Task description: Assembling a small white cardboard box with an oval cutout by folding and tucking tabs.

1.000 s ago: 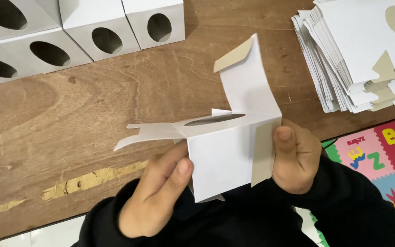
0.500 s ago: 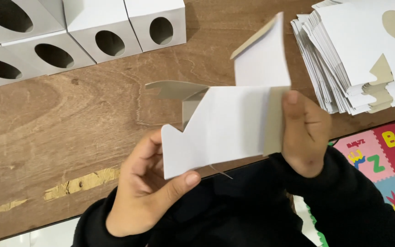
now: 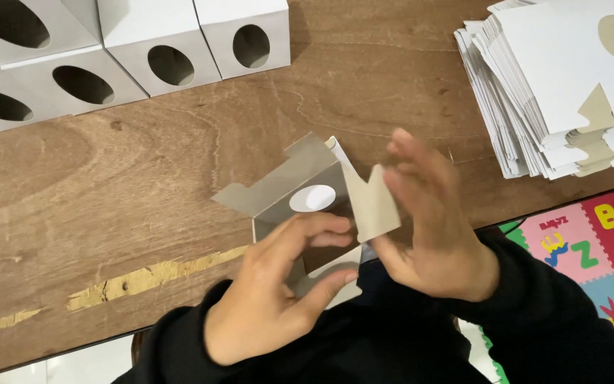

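I hold a half-folded cardboard box point(image 3: 300, 192) over the wooden table point(image 3: 108, 213), close to my body. My left hand point(image 3: 278, 299) grips its lower part, fingers curled around the edge. My right hand point(image 3: 431, 227) is open, with its fingers pressing a grey flap point(image 3: 372, 203) on the box's right side. Finished white boxes with oval holes point(image 3: 165, 50) sit in a row at the far left. A stack of flat box sheets point(image 3: 556, 85) lies at the far right, well apart from my hands
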